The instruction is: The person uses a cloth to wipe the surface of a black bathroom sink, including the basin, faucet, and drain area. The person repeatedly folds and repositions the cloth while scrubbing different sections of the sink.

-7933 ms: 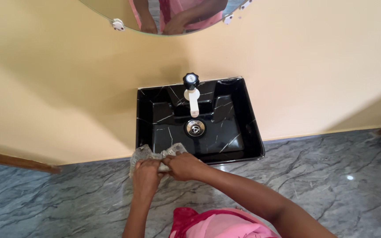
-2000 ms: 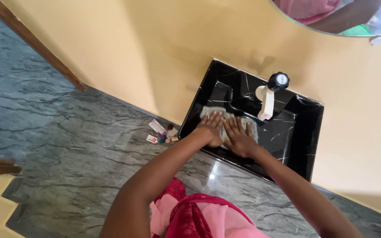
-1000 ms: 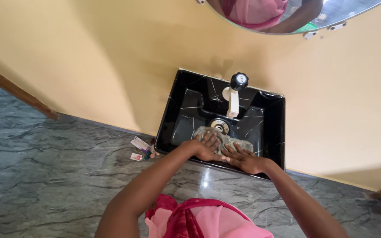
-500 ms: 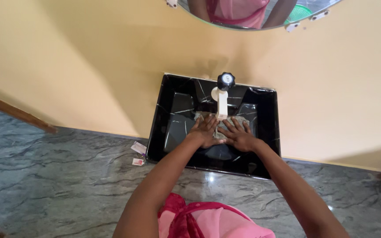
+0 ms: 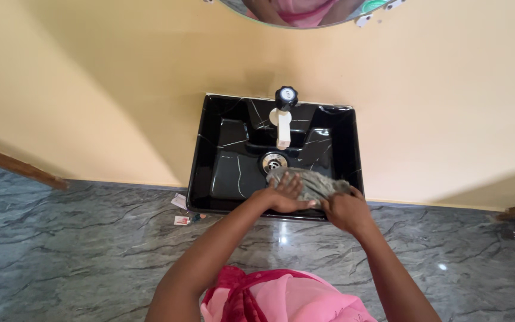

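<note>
Head view shows both hands pressing a grey cloth on the near inner wall of the black sink. The left hand lies flat with fingers spread on the cloth; the right hand is closed around its right end. The drain and white tap are just behind. The wet surface looks slippery, so a hand could slide and knock the tap

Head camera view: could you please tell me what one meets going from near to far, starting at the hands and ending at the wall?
Left hand and right hand → grey cloth → drain → white spout → black tap knob → mirror.
</note>
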